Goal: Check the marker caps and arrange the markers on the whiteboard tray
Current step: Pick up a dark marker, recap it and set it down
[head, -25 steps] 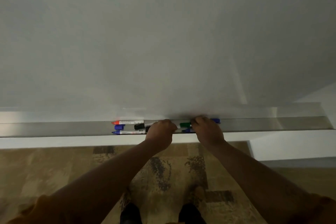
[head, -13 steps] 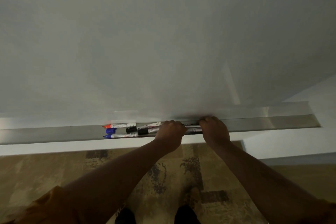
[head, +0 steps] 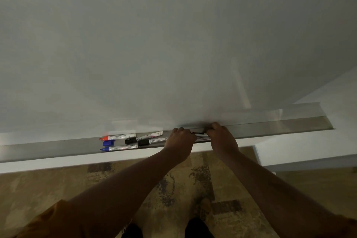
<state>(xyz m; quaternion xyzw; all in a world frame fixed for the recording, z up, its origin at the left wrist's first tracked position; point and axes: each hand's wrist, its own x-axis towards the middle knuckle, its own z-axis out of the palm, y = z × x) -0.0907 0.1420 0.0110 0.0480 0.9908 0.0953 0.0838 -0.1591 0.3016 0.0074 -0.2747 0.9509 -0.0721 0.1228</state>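
A long metal tray (head: 58, 148) runs under the whiteboard (head: 154, 44). On it lie a red-capped marker (head: 117, 137), a loose blue cap (head: 108, 143), a blue-capped marker (head: 118, 148) and two black-capped markers (head: 144, 137) (head: 152, 141). My left hand (head: 180, 141) and my right hand (head: 222, 137) rest curled on the tray side by side. Between them I see short pieces of markers (head: 201, 137), mostly hidden by the fingers. Both hands appear closed on these markers.
The tray's right end (head: 328, 123) stops near a white wall and ledge (head: 309, 150). Below lies a patterned brown carpet (head: 193, 189), with my dark shoes at the bottom edge.
Both hands have slid right along the tray, away from the group of markers on the left. The green and blue markers seen between the hands a second ago are now mostly covered.
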